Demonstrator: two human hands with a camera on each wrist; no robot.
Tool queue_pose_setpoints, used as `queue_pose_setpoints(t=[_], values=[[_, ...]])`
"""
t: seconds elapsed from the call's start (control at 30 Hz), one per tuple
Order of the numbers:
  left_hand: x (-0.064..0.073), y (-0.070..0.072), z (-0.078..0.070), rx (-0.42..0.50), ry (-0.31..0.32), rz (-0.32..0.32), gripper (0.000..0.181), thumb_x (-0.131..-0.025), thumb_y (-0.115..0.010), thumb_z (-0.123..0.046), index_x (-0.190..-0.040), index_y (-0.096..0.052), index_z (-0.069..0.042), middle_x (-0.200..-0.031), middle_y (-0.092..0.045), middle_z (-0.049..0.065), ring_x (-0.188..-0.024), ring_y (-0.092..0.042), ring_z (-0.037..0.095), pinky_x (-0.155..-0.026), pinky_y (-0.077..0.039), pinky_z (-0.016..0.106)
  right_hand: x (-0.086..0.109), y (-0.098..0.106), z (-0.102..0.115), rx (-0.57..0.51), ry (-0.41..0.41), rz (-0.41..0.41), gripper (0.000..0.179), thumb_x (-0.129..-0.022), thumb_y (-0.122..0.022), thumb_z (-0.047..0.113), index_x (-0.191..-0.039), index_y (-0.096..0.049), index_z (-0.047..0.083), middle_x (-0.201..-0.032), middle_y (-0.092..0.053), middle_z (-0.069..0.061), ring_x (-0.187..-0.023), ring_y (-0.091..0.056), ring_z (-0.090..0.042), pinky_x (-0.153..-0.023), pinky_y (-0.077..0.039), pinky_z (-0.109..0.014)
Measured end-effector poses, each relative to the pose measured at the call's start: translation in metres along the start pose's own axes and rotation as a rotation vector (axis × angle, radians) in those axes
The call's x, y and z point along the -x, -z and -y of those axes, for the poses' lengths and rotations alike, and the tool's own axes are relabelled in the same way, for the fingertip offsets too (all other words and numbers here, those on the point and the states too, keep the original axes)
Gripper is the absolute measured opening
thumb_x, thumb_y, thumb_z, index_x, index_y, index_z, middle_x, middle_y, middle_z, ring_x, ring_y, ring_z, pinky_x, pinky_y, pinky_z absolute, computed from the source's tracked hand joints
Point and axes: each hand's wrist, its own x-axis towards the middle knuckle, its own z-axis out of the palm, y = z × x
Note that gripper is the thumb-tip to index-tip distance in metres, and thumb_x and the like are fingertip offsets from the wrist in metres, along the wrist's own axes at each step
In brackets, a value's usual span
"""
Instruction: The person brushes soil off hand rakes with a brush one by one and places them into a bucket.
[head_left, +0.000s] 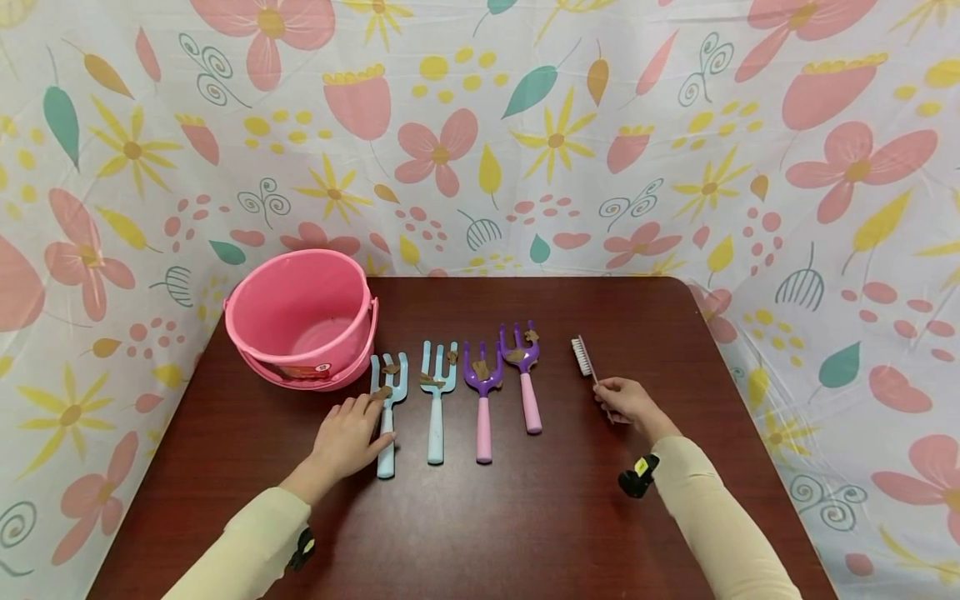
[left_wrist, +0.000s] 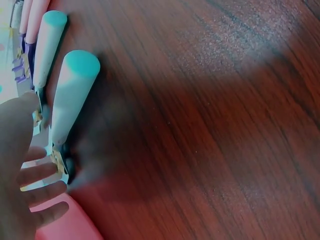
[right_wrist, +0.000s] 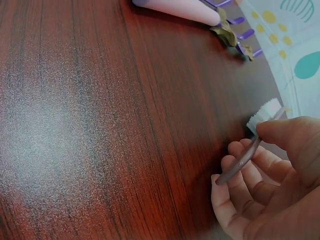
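In the head view my right hand pinches the thin handle of a small brush with white bristles. The right wrist view shows the brush's handle between thumb and fingers. My left hand reaches over the leftmost light-blue hand fork, its fingers extended near the tines; whether they touch it I cannot tell. To its right lie another light-blue fork and two purple forks with pink handles, one nearer and one farther right. Brown scraps cling to the tines of all the forks.
A pink bucket stands at the table's back left, close to the leftmost fork. The dark wooden table ends at a flowered cloth behind and at the sides.
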Motion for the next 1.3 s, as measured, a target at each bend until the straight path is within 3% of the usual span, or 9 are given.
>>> queue_pose_setpoints(t=[0.23,0.6,0.8,0.97,1.3], values=[[0.004,-0.004,-0.001,0.003,0.050,0.019,0.057,-0.079,-0.065,-0.049,-0.112,-0.056,-0.004,-0.107,-0.054,0.012,-0.094,-0.052,0.029,-0.080,-0.044,0.046,0.001,0.000,-0.001,0.026,0.002,-0.017,0.041,-0.096,-0.047,0.024,-0.128,-0.044,-0.002,-0.106,-0.058,-0.014,-0.080,-0.056,-0.015,-0.065,-0.048,-0.028],[0.006,-0.007,-0.005,0.029,0.103,0.076,0.061,-0.078,-0.065,-0.051,-0.116,-0.055,-0.004,-0.108,-0.054,0.014,-0.097,-0.053,0.031,-0.083,-0.044,0.048,0.003,0.002,0.002,0.068,0.037,-0.064,0.039,-0.095,-0.048,0.021,-0.126,-0.045,-0.001,-0.103,-0.057,-0.016,-0.079,-0.054,-0.014,-0.068,-0.049,-0.030],[0.003,-0.009,-0.008,0.036,0.141,0.080,0.062,-0.076,-0.066,-0.052,-0.114,-0.056,-0.003,-0.102,-0.053,0.014,-0.092,-0.054,0.032,-0.077,-0.047,0.046,0.003,0.004,0.004,0.087,0.071,-0.084,0.040,-0.094,-0.049,0.021,-0.127,-0.044,-0.002,-0.104,-0.057,-0.019,-0.073,-0.054,-0.013,-0.065,-0.048,-0.027],[0.000,-0.009,-0.012,0.021,0.159,0.091,0.063,-0.075,-0.066,-0.054,-0.111,-0.057,-0.003,-0.099,-0.054,0.013,-0.086,-0.055,0.030,-0.068,-0.049,0.044,0.004,0.005,0.005,0.106,0.084,-0.112,0.042,-0.094,-0.049,0.023,-0.128,-0.043,-0.001,-0.107,-0.055,-0.019,-0.081,-0.054,-0.015,-0.069,-0.050,-0.027],[-0.007,-0.007,-0.021,0.106,0.315,0.208,0.063,-0.074,-0.069,-0.050,-0.110,-0.054,-0.002,-0.093,-0.058,0.013,-0.074,-0.060,0.029,-0.057,-0.049,0.044,0.007,0.007,0.011,0.146,0.116,-0.154,0.042,-0.094,-0.051,0.026,-0.128,-0.045,0.002,-0.111,-0.054,-0.018,-0.086,-0.055,-0.019,-0.065,-0.046,-0.025]])
